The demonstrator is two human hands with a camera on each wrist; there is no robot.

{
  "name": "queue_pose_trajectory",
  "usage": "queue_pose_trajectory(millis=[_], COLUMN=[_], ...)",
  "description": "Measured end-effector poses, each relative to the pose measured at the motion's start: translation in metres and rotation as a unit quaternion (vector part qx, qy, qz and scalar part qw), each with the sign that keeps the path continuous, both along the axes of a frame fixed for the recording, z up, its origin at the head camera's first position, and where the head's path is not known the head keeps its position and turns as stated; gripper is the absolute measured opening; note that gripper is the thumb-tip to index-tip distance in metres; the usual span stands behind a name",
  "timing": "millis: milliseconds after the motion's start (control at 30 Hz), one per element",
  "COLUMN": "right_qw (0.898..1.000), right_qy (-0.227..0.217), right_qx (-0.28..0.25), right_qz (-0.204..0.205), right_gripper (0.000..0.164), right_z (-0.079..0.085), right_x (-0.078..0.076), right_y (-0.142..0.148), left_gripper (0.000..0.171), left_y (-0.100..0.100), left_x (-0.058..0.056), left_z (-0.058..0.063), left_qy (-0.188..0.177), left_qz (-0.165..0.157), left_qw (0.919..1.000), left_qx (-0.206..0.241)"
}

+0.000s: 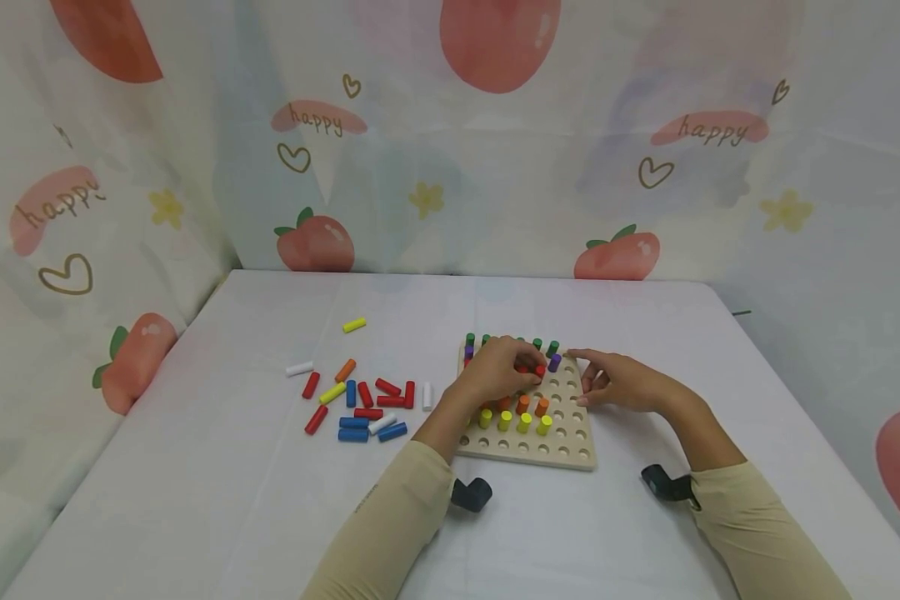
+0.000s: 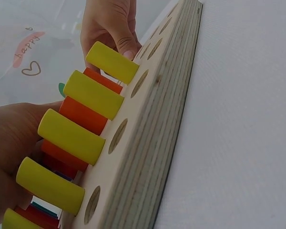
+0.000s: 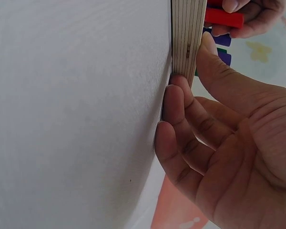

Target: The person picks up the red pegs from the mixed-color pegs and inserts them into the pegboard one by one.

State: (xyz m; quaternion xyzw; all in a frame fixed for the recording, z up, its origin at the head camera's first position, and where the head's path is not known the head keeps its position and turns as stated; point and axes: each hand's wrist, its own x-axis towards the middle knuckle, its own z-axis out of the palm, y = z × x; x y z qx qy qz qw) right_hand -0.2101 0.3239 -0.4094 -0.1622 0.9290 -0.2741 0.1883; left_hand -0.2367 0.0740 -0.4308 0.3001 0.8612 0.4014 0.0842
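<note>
A square wooden pegboard lies on the table, with rows of green, purple, red, orange and yellow pegs standing in its holes. My left hand reaches over the board and pinches a red peg between thumb and fingers, close to the red peg standing beside it. The held peg is mostly hidden by the fingers. At the board's right side my right hand grips the edge, its thumb over the top face and fingertips against the side. Yellow pegs in the front row stand upright near my left wrist.
Left of the board lie loose pegs: several red pegs, blue pegs, white pegs, yellow pegs and an orange peg. One yellow peg lies farther back. A printed curtain stands behind the white table.
</note>
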Motion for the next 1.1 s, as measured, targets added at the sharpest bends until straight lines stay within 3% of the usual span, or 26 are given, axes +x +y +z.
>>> queue_pose_trajectory(millis=[1100], right_qw=[1.0], right_qy=[0.002], right_qx=[-0.003], right_qz=[-0.004], right_gripper=[0.083], right_z=[-0.0014], right_x=[0.0], right_y=[0.0014], left_gripper=[0.022], left_y=[-0.0006], left_x=[-0.0013], left_z=[-0.0015], left_qy=[-0.005], left_qz=[-0.002], left_qw=[1.0], left_qx=[0.006])
